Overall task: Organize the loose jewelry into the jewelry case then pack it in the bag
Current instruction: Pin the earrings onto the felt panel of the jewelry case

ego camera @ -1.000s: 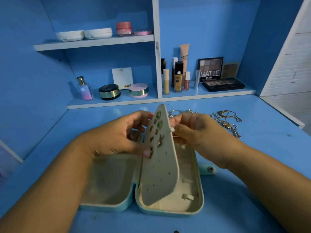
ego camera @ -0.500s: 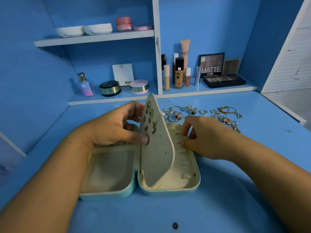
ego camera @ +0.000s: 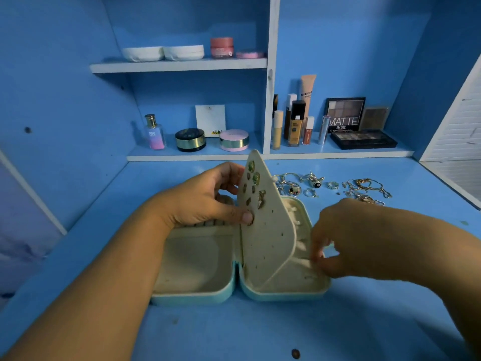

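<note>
A teal jewelry case [ego camera: 192, 295] with a cream lining lies open on the blue table. My left hand [ego camera: 197, 201] holds its cream earring panel [ego camera: 268, 235] upright, thumb on the front and fingers behind. Several earrings [ego camera: 253, 178] are pinned near the panel's top. My right hand [ego camera: 346, 238] reaches into the case's right half with curled, blurred fingertips by the small hooks; whether they hold anything is unclear. Loose rings [ego camera: 312, 185] and tangled chains [ego camera: 364, 190] lie on the table behind the case. No bag is in view.
Shelves at the back carry cosmetics: a perfume bottle [ego camera: 155, 135], compacts [ego camera: 190, 139], foundation tubes [ego camera: 296, 123] and an eyeshadow palette [ego camera: 363, 139]. A white slatted panel [ego camera: 458, 142] bounds the right side. A small dark spot [ego camera: 295, 353] marks the table's near part.
My right hand left the back of the earring panel and came down and nearer into the case's right half. The left hand kept holding the panel upright.
</note>
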Demonstrator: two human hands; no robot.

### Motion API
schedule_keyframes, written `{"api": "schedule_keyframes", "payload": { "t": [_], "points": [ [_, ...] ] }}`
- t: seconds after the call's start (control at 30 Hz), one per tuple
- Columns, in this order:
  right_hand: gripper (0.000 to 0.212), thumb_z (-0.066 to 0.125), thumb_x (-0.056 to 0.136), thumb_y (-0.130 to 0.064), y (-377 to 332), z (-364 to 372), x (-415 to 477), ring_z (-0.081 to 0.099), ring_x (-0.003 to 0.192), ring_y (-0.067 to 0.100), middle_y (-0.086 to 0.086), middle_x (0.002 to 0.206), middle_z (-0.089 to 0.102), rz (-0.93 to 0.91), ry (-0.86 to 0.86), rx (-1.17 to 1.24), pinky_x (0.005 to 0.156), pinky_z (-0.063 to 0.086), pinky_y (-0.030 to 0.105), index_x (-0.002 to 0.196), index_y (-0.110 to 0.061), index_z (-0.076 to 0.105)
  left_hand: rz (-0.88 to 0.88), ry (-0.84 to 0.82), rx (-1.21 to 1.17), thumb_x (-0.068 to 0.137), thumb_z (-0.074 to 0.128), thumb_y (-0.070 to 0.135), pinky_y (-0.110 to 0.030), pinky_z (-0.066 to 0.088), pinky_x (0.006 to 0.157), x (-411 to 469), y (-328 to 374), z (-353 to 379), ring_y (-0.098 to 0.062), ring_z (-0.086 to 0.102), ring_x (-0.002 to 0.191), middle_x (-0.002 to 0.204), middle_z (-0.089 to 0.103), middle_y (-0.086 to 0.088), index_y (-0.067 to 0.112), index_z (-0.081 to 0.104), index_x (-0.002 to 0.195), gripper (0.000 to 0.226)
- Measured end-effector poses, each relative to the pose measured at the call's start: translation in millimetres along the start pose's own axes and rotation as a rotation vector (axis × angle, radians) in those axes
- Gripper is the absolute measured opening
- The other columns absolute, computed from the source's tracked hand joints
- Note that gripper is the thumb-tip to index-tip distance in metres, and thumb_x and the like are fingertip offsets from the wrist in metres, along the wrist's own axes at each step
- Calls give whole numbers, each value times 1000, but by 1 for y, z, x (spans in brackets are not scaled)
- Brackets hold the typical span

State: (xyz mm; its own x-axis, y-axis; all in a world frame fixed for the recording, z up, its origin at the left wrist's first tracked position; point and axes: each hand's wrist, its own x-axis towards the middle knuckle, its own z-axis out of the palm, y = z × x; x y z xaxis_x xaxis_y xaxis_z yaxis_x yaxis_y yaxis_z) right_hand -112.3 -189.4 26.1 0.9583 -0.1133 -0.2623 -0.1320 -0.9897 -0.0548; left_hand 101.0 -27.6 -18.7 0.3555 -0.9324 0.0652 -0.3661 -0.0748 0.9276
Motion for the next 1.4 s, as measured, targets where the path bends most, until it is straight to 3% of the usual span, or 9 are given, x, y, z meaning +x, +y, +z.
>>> {"api": "schedule_keyframes", "payload": {
  "t": [0.07,0.23,0.47,0.63,0.9,1.03,1.2,1.3,1.4],
  "points": [
    [18,54,81,-43,-6,-2,0,62,85,13,-11,95,57,46,-20,18,78,55,35,97,-35,58,4,-2,-4,52,88,31,-31,48,86,0,-1,-1,-13,52,110,104,60,12,30,57,111,67],
    [23,55,83,-35,-6,7,-5,60,71,11,-10,81,59,185,-12,312,71,53,37,98,-39,38,8,-25,-21,51,88,29,-30,47,86,0,0,-5,-9,55,107,99,62,16,30,58,109,65],
    [19,50,89,-25,-18,22,-23,62,65,13,-5,77,66,286,184,566,65,56,37,93,-39,38,17,-31,-20,51,87,28,-38,49,93,-2,1,-6,-16,57,110,100,64,12,24,57,112,68],
    [15,57,89,-21,-25,28,-30,68,72,18,-9,83,65,351,436,832,73,57,44,93,-34,53,21,-15,-6,49,87,32,-37,49,94,-2,2,-5,-16,57,109,100,63,10,23,57,112,70],
    [9,61,89,-22,-28,29,-37,67,71,11,-10,77,68,244,600,881,57,51,30,90,-31,63,8,-19,-42,49,87,30,-37,49,93,-4,1,-7,-15,58,107,101,62,7,22,58,113,70],
    [11,63,88,-20,-24,42,-31,67,68,19,-8,75,68,302,508,890,64,54,39,88,-30,63,17,-19,-49,48,86,30,-30,48,88,-3,2,-6,-9,57,104,96,64,13,23,57,110,68],
    [11,59,89,-25,-22,53,-29,56,57,11,-10,77,66,321,413,708,50,45,19,88,-36,60,27,-49,-74,49,87,24,-29,51,85,-4,-3,-8,-10,57,105,94,65,15,22,59,109,66],
    [21,53,91,-31,-22,47,-28,48,95,5,-17,109,52,265,375,424,75,40,14,109,-41,56,30,-66,-138,39,98,32,-25,54,79,-4,-4,-8,-10,61,102,99,67,10,31,67,101,69],
    [31,52,92,-32,-24,37,-22,31,117,13,-13,122,40,151,326,268,102,32,28,121,-43,55,29,-56,-161,35,98,43,-24,55,78,-3,-3,-6,-8,62,100,100,68,8,28,65,103,77]
  ]
}}
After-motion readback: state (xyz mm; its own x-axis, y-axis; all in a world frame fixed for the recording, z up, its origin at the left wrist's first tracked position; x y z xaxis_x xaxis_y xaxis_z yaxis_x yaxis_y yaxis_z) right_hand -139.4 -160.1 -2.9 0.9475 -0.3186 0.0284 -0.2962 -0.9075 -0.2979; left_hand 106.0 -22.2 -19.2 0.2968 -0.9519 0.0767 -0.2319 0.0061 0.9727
